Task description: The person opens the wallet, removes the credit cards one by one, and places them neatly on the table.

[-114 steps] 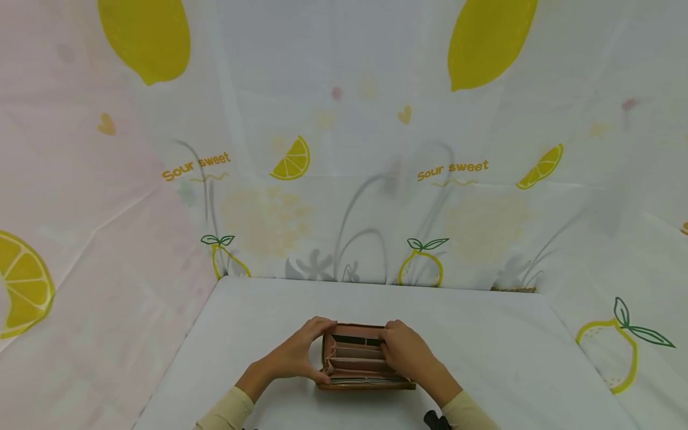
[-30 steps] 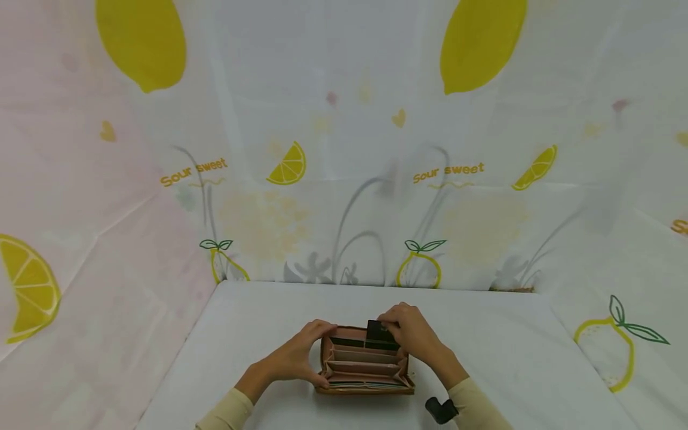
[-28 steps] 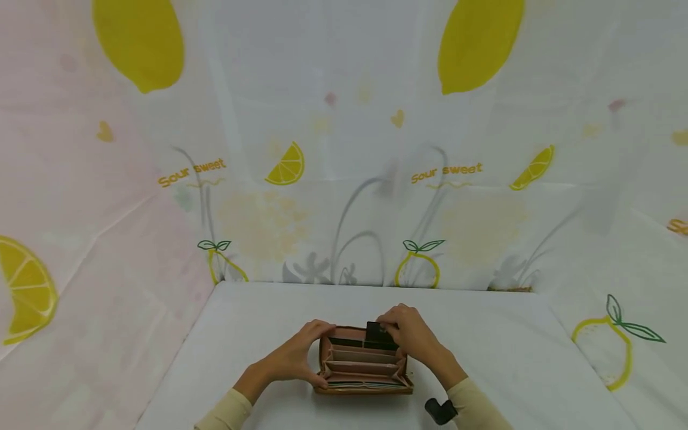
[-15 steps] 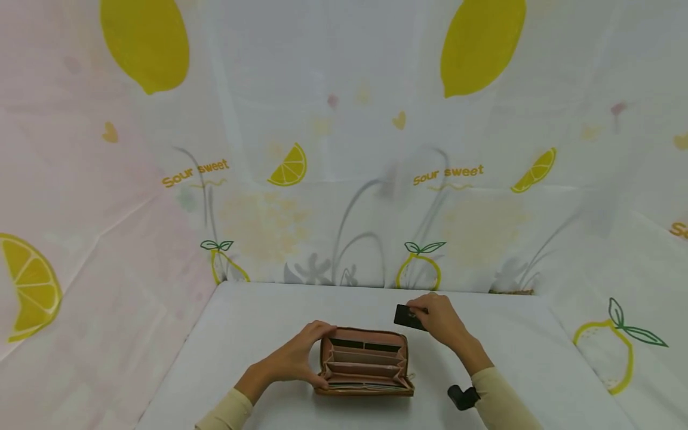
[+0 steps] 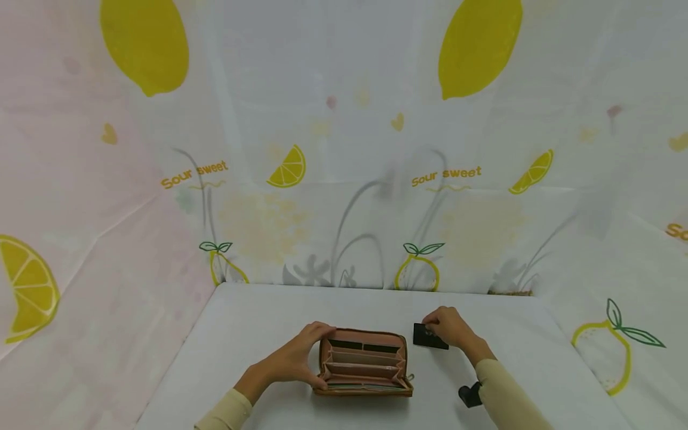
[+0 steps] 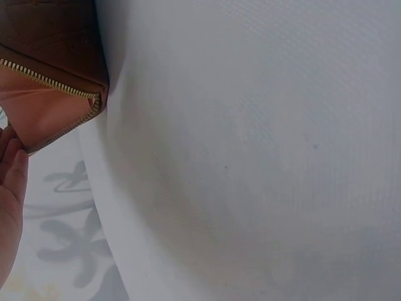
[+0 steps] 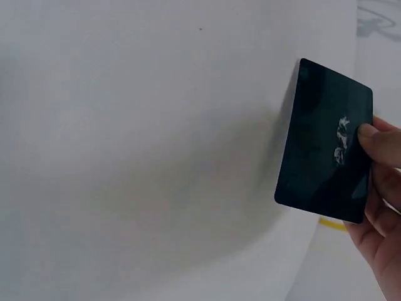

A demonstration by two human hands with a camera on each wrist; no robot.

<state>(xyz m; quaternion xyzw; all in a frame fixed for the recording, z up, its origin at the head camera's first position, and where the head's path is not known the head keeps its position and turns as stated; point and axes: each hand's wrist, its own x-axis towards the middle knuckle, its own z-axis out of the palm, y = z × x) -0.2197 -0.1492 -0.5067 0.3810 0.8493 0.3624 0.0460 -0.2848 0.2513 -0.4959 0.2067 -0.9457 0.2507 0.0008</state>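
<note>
A brown zip-around wallet [image 5: 365,357] stands unzipped on the table, its pink inner compartments facing up. My left hand [image 5: 298,357] grips its left end, thumb at the near edge and fingers at the far edge; in the left wrist view, fingertips [image 6: 14,153] hold the wallet's zipped edge [image 6: 56,84]. Two dark cards show in the wallet's back slots. To the right of the wallet, my right hand [image 5: 450,326] pinches a black card [image 5: 430,336] by one edge. The right wrist view shows the thumb on the face of this card [image 7: 322,141], near a silvery mark.
The white table [image 5: 269,310] ends at the back against a lemon-printed cloth [image 5: 344,227], which also rises at both sides. A black wrist device [image 5: 470,395] sits by the right sleeve. A zip pull [image 5: 411,377] sticks out at the wallet's right end.
My right hand has drawn the black card up out of the wallet's back right slot, then moved it right and down toward the table. The left hand keeps its grip on the wallet.
</note>
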